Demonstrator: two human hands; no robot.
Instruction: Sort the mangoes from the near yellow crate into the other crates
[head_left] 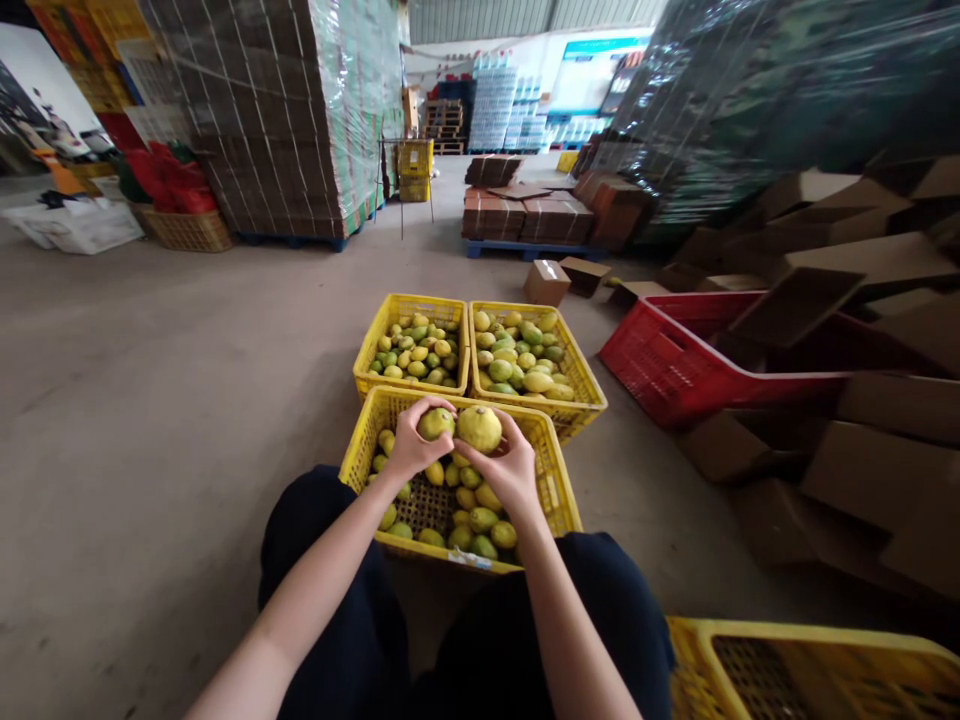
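My left hand [411, 445] is closed around a greenish-yellow lemon [436, 424], its stem end showing. Beside it, my right hand [514, 465] grips a larger, yellower lemon [480, 428] between thumb and fingers. The two fruits are held side by side, almost touching, above the near yellow crate [559, 490]. Loose green and yellow lemons [484, 520] lie in that crate, mostly toward its right and near sides, with part of its slatted floor bare.
Two more yellow crates full of fruit, a left one [362, 360] and a right one [592, 385], stand just beyond. A red crate [652, 370] and cardboard boxes [885, 450] crowd the right. Another yellow crate [825, 635] is at lower right. Wrapped pallet stacks [262, 110] rise behind.
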